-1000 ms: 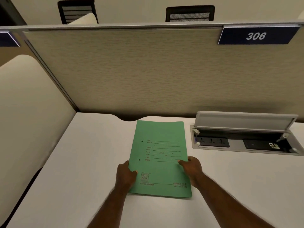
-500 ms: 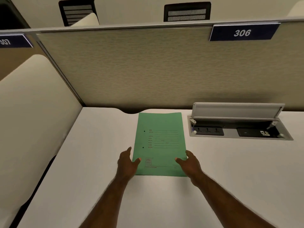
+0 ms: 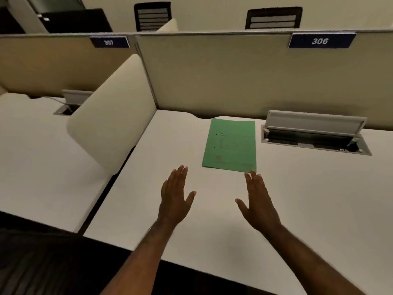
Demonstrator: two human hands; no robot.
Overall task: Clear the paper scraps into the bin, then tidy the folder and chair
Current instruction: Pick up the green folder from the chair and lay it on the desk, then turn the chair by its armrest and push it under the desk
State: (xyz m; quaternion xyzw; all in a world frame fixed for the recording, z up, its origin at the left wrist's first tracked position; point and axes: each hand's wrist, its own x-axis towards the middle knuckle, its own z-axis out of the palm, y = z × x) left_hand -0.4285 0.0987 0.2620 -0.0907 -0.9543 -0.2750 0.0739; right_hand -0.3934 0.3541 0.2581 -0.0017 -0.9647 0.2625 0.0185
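A green paper folder (image 3: 230, 144) lies flat on the white desk (image 3: 297, 199), close to the back partition. My left hand (image 3: 175, 196) hovers open over the desk, below and left of the folder, apart from it. My right hand (image 3: 257, 201) is open too, its fingertips just at the folder's near right corner. Neither hand holds anything. No paper scraps, bin or my own chair show in this view.
An open cable box with a raised grey lid (image 3: 314, 133) sits in the desk right of the folder. A cream side divider (image 3: 112, 116) separates the neighbouring desk (image 3: 38, 158). Partition signs read 306 (image 3: 320, 41) and 307 (image 3: 108, 42). Two black chair backs (image 3: 274, 18) rise behind.
Both hands let go of the folder's near edge and pulled back toward me with fingers spread. The folder stays near the partition. The view has backed away and swung left.
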